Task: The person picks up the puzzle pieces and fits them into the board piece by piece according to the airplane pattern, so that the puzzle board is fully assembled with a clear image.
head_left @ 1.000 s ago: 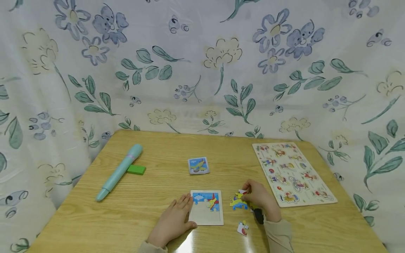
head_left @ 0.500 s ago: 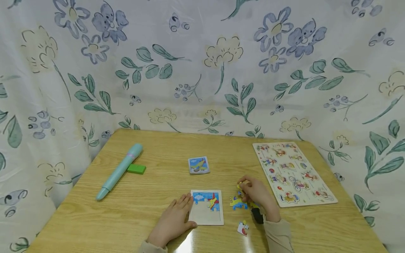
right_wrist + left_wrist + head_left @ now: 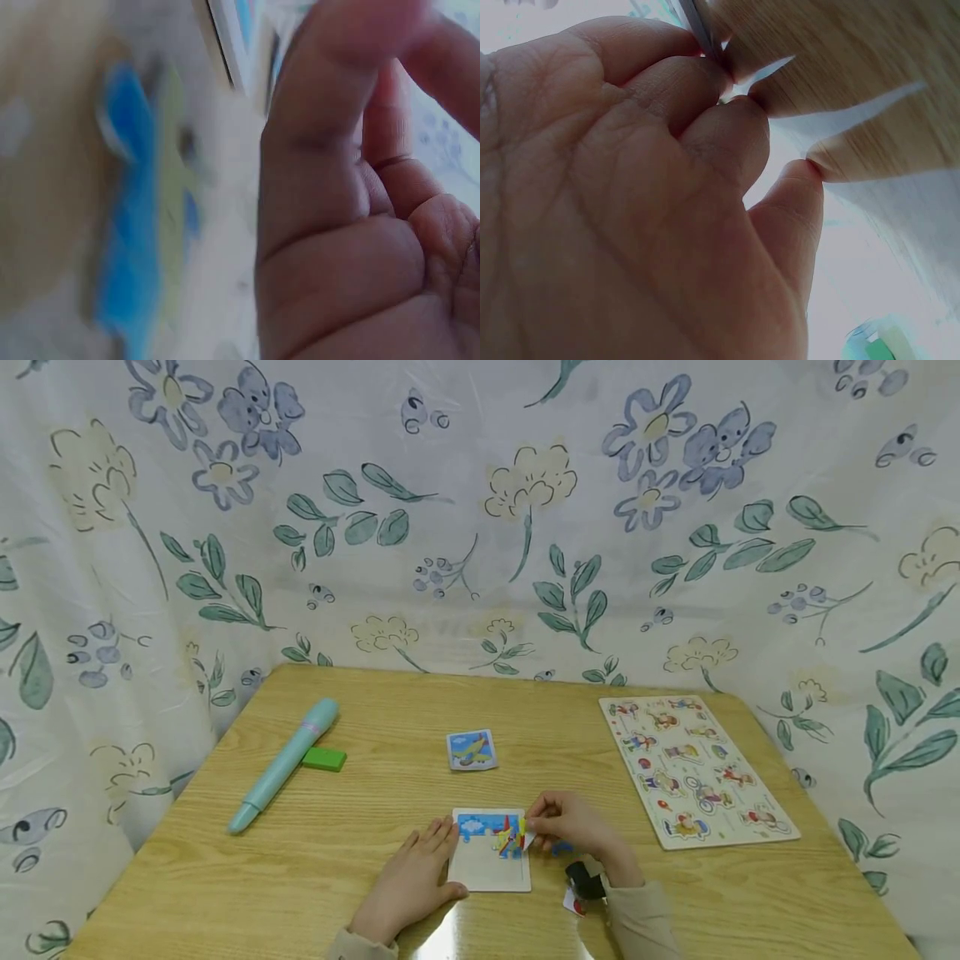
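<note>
A small square jigsaw puzzle tray [image 3: 480, 872] lies at the front middle of the table, blue sky pieces along its top and a red and yellow part at the upper right. My left hand [image 3: 412, 881] lies flat with its fingers along the tray's left edge; its palm fills much of the left wrist view. Over the tray's right edge, my right hand [image 3: 573, 827] pinches a yellow and white jigsaw piece [image 3: 524, 835] between thumb and fingers. Blue and yellow pieces [image 3: 135, 225] lie blurred beside that hand in the right wrist view, mostly hidden by it from the head.
Near the right wrist's black camera [image 3: 585, 881] lies a white and red piece [image 3: 573, 905]. A picture card with a plane [image 3: 472, 750] is behind the tray. A teal marker-shaped tube [image 3: 285, 768] and green block [image 3: 325, 759] are at left, a figure puzzle board [image 3: 693, 772] at right.
My right hand has lifted a piece from the loose ones and carried it left to the tray's right edge. My left hand has stayed in place.
</note>
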Motion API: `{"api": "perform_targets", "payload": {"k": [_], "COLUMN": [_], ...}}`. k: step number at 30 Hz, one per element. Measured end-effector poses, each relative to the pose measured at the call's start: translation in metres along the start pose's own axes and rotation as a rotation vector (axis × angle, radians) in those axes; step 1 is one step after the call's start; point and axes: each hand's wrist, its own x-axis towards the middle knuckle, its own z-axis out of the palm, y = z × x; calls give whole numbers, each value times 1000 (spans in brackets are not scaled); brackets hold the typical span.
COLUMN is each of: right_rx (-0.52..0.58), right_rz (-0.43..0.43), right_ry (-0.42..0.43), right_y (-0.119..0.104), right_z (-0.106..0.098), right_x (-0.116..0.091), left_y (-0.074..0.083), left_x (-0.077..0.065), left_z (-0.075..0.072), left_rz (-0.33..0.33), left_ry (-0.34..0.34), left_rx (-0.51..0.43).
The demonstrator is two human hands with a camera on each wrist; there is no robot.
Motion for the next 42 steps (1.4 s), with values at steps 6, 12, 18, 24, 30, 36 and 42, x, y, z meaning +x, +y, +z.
{"api": "perform_targets", "payload": {"k": [6, 12, 18, 24, 30, 36, 42], "right_rx": [68, -102, -317, -422, -463, -480, -421], "right_rz": [47, 26, 4, -29, -27, -45, -91], "right_ry": [-69, -4, 50, 34, 38, 55, 20], "right_y": [2, -3, -7, -10, -12, -11, -6], "right_z": [28, 49, 58, 59, 60, 58, 52], "right_x": [0, -4, -7, -4, -4, -4, -3], "left_y": [1, 1, 2, 2, 2, 2, 1], "left_x": [-2, -2, -1, -2, -1, -1, 0], "left_z": [-1, -4, -4, -4, -3, -3, -3], "left_rz": [1, 7, -4, -3, -7, -3, 1], "left_ry": [-1, 6, -13, -2, -7, 0, 1], "left_rx": [-7, 0, -16, -12, -14, -17, -24]}}
